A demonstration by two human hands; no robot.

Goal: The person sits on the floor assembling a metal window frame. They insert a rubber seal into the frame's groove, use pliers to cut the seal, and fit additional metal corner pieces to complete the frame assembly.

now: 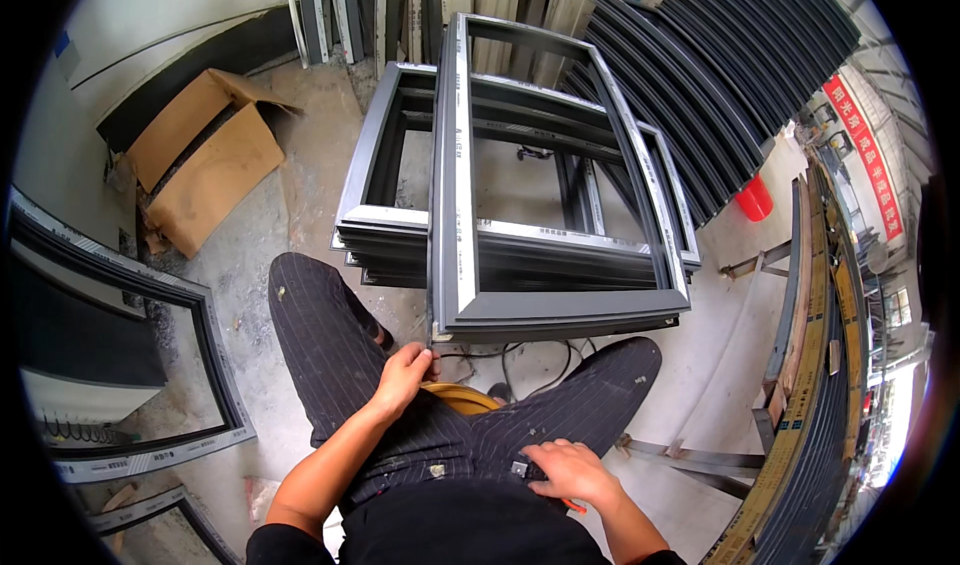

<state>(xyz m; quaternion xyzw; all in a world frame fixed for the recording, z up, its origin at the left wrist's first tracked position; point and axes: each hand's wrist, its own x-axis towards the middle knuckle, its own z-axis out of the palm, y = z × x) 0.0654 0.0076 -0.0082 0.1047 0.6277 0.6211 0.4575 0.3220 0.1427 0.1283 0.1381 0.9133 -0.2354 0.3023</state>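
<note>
My left hand [404,377] is closed, fingertips pinched together just below the lower left corner of the top window frame [560,305]. Whatever lies in that pinch is too small to make out. The grey frame, with printed white film on its faces, rests aslant over a stack of similar frames [385,215]. Over my right thigh, my right hand [575,470] is curled round a small tool, mostly hidden by the palm. A square metal end [519,469] shows by the fingertips and an orange part [574,506] below the palm.
An opened cardboard box [215,180] lies on the floor at the left, beyond another window frame [225,365]. Dark profiles [720,75] are stacked at the far right, above a red bucket [755,200]. Long profiles on a rack [800,415] line the right side. Black cables [510,365] lie between my legs.
</note>
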